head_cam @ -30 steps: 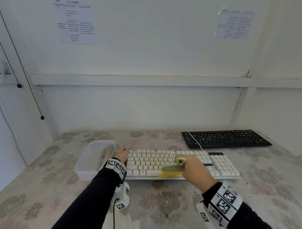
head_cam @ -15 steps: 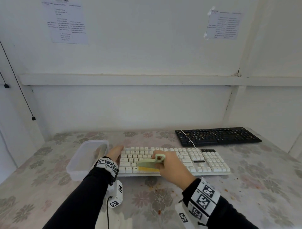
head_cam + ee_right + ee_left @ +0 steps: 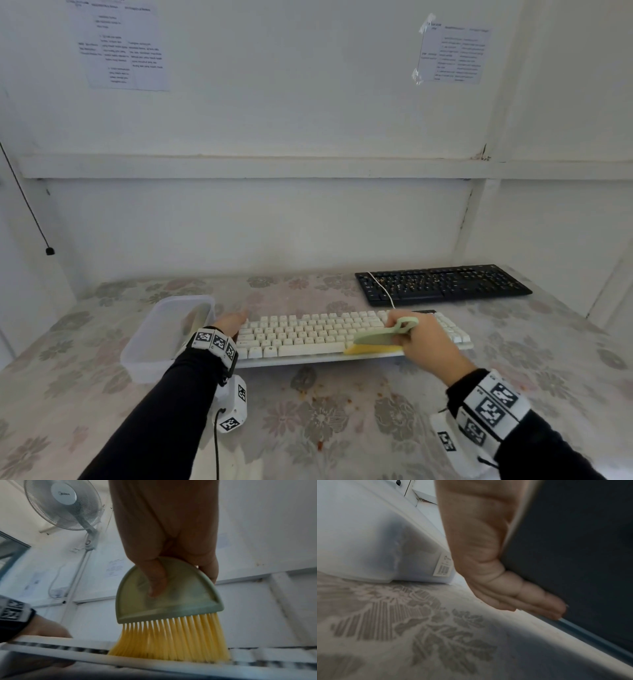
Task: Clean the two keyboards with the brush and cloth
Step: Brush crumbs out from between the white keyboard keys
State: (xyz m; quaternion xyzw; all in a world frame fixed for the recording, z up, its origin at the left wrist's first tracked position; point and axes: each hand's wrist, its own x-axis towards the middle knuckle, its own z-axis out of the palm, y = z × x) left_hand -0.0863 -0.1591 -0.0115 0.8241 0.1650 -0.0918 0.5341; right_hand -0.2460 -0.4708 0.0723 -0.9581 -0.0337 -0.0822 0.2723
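A white keyboard (image 3: 301,334) lies across the flowered table (image 3: 325,411) in front of me. My left hand (image 3: 231,323) grips its left end; in the left wrist view the fingers (image 3: 513,592) curl under the keyboard's dark underside (image 3: 573,547). My right hand (image 3: 421,339) holds a pale green brush (image 3: 380,339) by its handle. The yellow bristles (image 3: 171,639) press on the front key row, right of the middle. A black keyboard (image 3: 442,282) lies at the back right, untouched. No cloth is in view.
A clear plastic container (image 3: 161,339) stands just left of my left hand, close to the keyboard's end. A white cable (image 3: 382,291) runs over the black keyboard's left part. Small crumbs dot the table in front of the white keyboard. The white wall rises behind the table.
The brush swept left along the front key row, then back right past the middle of the white keyboard. My left hand has kept its hold on the left end.
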